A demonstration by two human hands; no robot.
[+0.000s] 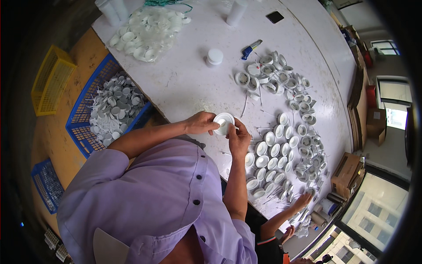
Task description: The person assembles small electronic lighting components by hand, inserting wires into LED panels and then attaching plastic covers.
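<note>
In front of my chest, over the table edge, I hold a round white dish-shaped part (223, 119) with a raised rim, its hollow face turned up. My left hand (201, 123) grips its left side, thumb on the rim. Fingers of my right hand (238, 139) pinch the right side. To the right, several similar white dishes (274, 150) lie face up in close rows, with thin white leads among them. Beyond these, a curving band of grey-and-white round parts (268, 72) with leads covers the table. Small details inside the held part are too fine to make out.
On the white table (184, 88) are a plastic bag of white caps (147, 33), a white round tub (214, 57), a blue utility knife (252, 49) and a black phone (274, 17). A blue crate (81, 119) stands left. A co-worker's hand (303, 200) reaches in at right.
</note>
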